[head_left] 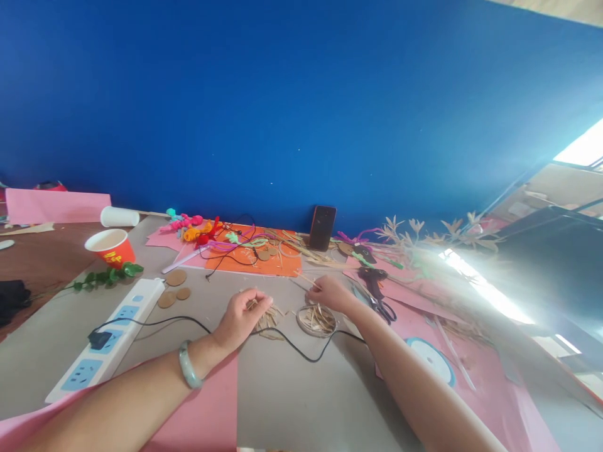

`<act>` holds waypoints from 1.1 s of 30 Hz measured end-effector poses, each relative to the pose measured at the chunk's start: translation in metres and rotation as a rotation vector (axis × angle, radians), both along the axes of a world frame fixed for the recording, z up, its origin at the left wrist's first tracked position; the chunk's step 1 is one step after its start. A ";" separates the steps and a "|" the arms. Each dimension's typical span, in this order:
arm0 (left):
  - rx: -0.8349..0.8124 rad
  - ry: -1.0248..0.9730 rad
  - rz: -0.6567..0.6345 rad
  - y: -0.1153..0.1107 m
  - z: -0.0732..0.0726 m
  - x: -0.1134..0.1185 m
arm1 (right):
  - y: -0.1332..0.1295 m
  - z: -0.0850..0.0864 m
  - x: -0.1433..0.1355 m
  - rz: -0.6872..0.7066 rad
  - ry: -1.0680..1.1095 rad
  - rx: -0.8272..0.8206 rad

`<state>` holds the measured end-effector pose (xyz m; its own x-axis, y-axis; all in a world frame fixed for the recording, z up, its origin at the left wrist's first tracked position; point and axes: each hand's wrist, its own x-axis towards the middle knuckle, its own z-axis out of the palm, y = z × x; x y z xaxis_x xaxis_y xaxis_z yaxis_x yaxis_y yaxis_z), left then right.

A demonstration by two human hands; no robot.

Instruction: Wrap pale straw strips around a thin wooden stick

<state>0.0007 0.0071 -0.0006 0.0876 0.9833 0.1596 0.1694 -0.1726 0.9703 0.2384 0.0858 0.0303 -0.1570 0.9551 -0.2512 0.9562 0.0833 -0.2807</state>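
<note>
My left hand (242, 317), wearing a pale bangle (188, 365), is closed at the fingertips over a fanned bunch of short straw pieces (269, 320). Its fingers hide the top of the bunch. To the right, my right hand (330, 292) pinches a thin straw stalk (307, 279) that points up and left. Just below that hand lies a round ring-shaped holder (316, 320) with more cut straw pieces inside it. A black cable (301, 355) runs across the table in front of both.
A white power strip (110, 345) and red paper cup (112, 247) stand left. Wooden discs (176, 277) lie near orange paper (282, 266). A phone (323, 227) leans on the blue wall. Right are a glue gun (374, 279), scissors (384, 309), a blue-rimmed disc (431, 361) and dried stems (409, 235).
</note>
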 end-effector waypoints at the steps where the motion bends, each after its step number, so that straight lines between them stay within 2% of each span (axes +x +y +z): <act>1: -0.003 0.001 -0.003 0.000 0.000 0.000 | 0.000 -0.001 -0.001 0.003 0.013 -0.006; 5: 0.003 0.013 0.004 0.002 -0.004 -0.001 | -0.003 0.005 -0.006 0.015 0.072 0.005; 10: -0.002 0.016 0.003 0.003 -0.007 -0.001 | -0.016 0.027 -0.006 0.057 0.165 0.010; 14: -0.057 -0.031 -0.024 0.000 -0.007 -0.001 | -0.029 0.045 -0.002 0.155 0.210 -0.085; 17: -0.061 -0.050 -0.021 -0.001 -0.007 0.000 | -0.036 0.053 0.000 0.169 0.200 -0.096; 21: -0.015 -0.002 -0.005 0.000 -0.005 -0.001 | -0.046 0.050 -0.004 0.197 0.207 -0.091; 28: 0.000 0.025 0.001 0.001 -0.001 -0.001 | -0.056 0.029 -0.010 0.269 0.076 -0.035; 33: -0.001 0.022 0.006 0.000 0.000 -0.001 | -0.049 0.033 0.001 0.227 -0.005 -0.005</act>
<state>0.0002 0.0073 -0.0010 0.0847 0.9839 0.1572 0.1913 -0.1709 0.9665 0.2398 0.0366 0.0638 -0.3667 0.8942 -0.2568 0.9143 0.2954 -0.2772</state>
